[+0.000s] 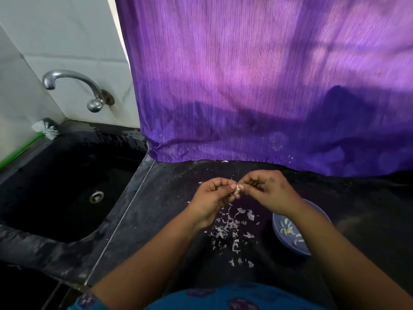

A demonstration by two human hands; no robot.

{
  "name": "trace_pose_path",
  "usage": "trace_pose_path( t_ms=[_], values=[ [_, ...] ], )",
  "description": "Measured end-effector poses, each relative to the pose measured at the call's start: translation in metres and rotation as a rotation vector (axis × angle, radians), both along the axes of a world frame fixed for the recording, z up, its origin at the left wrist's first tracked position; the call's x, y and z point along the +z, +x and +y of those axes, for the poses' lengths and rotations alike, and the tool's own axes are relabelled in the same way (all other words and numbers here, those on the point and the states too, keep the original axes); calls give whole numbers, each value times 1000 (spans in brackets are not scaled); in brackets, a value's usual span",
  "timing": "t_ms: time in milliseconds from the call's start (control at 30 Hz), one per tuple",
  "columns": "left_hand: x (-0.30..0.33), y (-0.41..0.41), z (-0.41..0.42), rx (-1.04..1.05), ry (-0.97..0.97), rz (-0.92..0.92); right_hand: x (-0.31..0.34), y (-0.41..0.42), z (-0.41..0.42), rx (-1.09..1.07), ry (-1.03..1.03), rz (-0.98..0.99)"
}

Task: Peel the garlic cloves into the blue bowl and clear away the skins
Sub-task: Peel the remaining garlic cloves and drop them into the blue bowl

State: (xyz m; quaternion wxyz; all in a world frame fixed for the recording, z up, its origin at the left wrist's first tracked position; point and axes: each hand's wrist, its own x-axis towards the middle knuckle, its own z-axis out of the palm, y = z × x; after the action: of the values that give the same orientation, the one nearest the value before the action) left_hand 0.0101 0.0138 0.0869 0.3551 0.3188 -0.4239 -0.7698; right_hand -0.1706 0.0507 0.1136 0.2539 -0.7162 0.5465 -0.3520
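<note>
Left hand and right hand: fingers pinched shut on one garlic clove above the counter. Skins scattered below; blue bowl partly under right forearm; sink left.

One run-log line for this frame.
step: peeling | hands: left hand, right hand pinch garlic clove | blue bowl: peeled cloves inside | skins: scattered on counter

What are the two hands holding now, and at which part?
A garlic clove, pinched between the fingertips of the left hand and right hand, one at each side; its skin looks partly loosened.
</note>
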Motion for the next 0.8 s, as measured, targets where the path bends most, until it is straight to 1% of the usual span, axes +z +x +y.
trace_pose_path(
  t_ms=[100,267,400,633,800],
  values=[
    [0,0,-1,12,93,49,-3,4,0,-10,-51,46],
    [2,-1,1,22,272,131,-6,11,2,-18,-170,247],
    [4,1,2,2,279,116,-8,14,0,7,-189,317],
    [4,2,2,-17,320,144,-8,15,-3,-11,-153,291],
    [5,4,4,-26,336,192,-5,9,-9,-62,-124,296]
  ],
)
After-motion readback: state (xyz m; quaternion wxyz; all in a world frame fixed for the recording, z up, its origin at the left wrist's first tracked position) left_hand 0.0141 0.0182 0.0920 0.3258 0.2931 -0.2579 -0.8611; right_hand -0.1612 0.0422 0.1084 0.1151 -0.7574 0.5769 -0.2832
